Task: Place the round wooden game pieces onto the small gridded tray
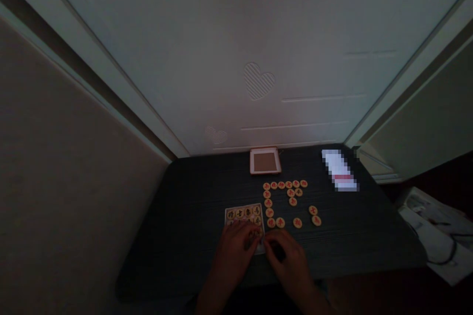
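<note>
In the head view, a white tray (243, 206) of Chinese chess pieces lies at the lower centre of the frame, on a dark table (185, 221). Black-marked pieces (248, 211) sit in rows inside it; the top row shows four, and the lower rows are partly covered.

The left hand (238, 243) lies over the lower part of the tray, fingers curled, with the thumb close to the fingertips. The right hand (287, 254) is just beside the tray's right edge, its thumb and forefinger bent towards each other, near the left hand's fingertips. The dim light hides whether either hand grips a piece, so I cannot tell.

To the right of the tray, red-marked pieces (281, 185) lie face up on the table. Some form a row along the top and a column down the left side; three cluster below the row, two touch further right, and one lies alone below, between the column and that pair.

Above the pieces, near the table's far edge, is a shallow box part (265, 162) with a reddish outer edge, pale rim and brown inside. Towards the table's right end lies a pixelated white object (340, 171). A white panel (221, 34) with a striped heart relief (258, 81) rises behind the table.
</note>
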The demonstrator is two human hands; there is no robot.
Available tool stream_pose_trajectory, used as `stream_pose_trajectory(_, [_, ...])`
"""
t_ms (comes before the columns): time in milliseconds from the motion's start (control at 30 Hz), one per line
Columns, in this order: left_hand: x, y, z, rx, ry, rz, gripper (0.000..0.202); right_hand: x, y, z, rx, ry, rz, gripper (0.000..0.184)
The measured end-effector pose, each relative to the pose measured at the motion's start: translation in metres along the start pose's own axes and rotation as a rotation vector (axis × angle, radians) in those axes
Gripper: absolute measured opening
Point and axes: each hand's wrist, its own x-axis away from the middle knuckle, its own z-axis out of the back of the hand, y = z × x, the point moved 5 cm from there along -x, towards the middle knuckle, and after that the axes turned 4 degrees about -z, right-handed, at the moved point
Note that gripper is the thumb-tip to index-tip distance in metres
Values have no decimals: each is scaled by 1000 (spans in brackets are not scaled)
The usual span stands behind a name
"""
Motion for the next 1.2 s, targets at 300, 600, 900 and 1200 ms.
stream_pose_trajectory(300, [2,-6,-3,35,38,45,14,2,2,0,29,32,32,16])
stream_pose_trajectory(600, [8,-4,8,50,150,-6,17,2,-4,2,28,49,21,12])
stream_pose_trajectory(900, [39,-56,38,28,463,100,23,-37,7,91,364,147,99,28])
stream_pose_trajectory(1200, [44,-79,29,83,462,191,30,-78,45,110,787,-78,69,46])
